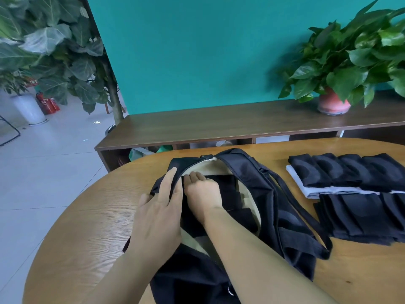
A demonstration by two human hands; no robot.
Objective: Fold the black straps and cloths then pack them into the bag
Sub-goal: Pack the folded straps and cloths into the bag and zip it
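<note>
Head view: the left hand [158, 212] lies flat on the near-left rim of the open black bag [263, 194], fingers [169, 183] straight and gripping nothing, holding the flap down. Just right of them the right hand [203, 191] reaches inside the opening, its fingers extended and pressing on folded black cloths [228, 194] that lie against the cream lining. The bag's strap [304, 216] trails off to the right of both hands. Well to the right of the fingers, two rows of folded black cloths [350, 172] sit on the round wooden desk [87, 227], the far row on something white. Beyond the desk stands a low dark shelf [219, 126] with a potted plant [335, 102], against a teal wall [197, 51]. Far left, a large leafy plant [54, 51] stands on a grey tiled floor [43, 161].
</note>
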